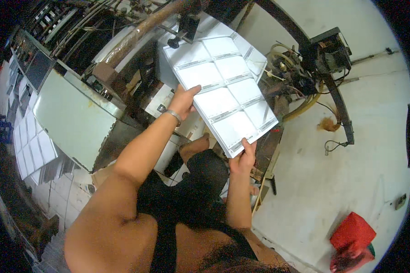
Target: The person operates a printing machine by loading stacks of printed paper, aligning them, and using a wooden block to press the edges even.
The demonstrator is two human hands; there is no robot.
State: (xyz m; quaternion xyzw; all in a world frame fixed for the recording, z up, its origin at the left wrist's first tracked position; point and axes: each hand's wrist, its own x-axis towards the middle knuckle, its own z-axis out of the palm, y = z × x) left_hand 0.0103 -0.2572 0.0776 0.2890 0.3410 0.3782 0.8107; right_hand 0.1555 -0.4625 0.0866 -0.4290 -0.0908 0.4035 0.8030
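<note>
A thick stack of white printed sheets (234, 98), divided into pale rectangular panels with dark strips, tilts in front of me. My left hand (185, 101) is closed on its left edge, thumb on top and the other fingers mostly hidden beneath. At the near end my right hand (244, 158) grips the corner, its thumb lying over the top sheet. The far end of the stack reaches to the machine, below a dark metal clamp with a knob (181, 40). More white paper (253, 57) shows behind the stack's far right side.
A pale green machine cover (70, 120) stands to my left, with further printed sheets (33, 143) beyond it. A brown roller (141, 34) crosses the upper left. Hoses (305, 107) and a motor (335, 52) sit at right by a white wall. Red cloth (353, 234) is at lower right.
</note>
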